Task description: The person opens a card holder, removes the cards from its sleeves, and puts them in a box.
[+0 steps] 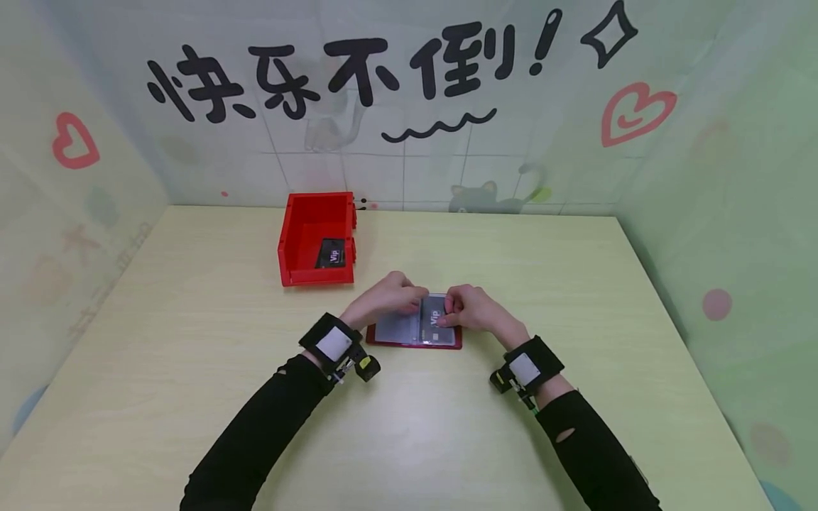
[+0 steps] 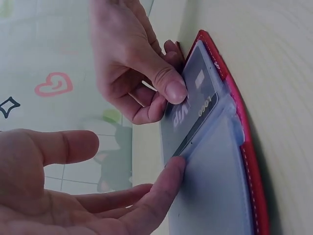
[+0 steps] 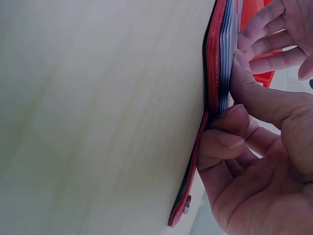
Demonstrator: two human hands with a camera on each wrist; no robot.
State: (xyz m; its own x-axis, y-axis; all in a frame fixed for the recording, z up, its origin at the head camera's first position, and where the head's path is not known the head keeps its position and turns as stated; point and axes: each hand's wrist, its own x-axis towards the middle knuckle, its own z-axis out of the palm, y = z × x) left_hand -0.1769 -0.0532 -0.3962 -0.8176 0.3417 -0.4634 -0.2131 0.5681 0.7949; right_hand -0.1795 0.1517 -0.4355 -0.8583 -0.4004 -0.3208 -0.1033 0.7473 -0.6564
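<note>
Dim right-wrist view, perhaps soft

Room between the forearms [image 1: 262, 429] — the wallet [image 1: 404, 330] blocks its far end.

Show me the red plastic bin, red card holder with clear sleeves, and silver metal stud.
Red plastic bin [image 1: 317, 276], head view, on its front wall.
Red card holder [image 2: 210, 171], left wrist view, on a sleeve.
Silver metal stud [image 3: 187, 204], right wrist view, on its side.

Red bin [image 1: 314, 221] on tbl [image 1: 192, 319], backdrop [image 1: 383, 167] w/ blk lettering [image 1: 356, 47] behind.
</note>
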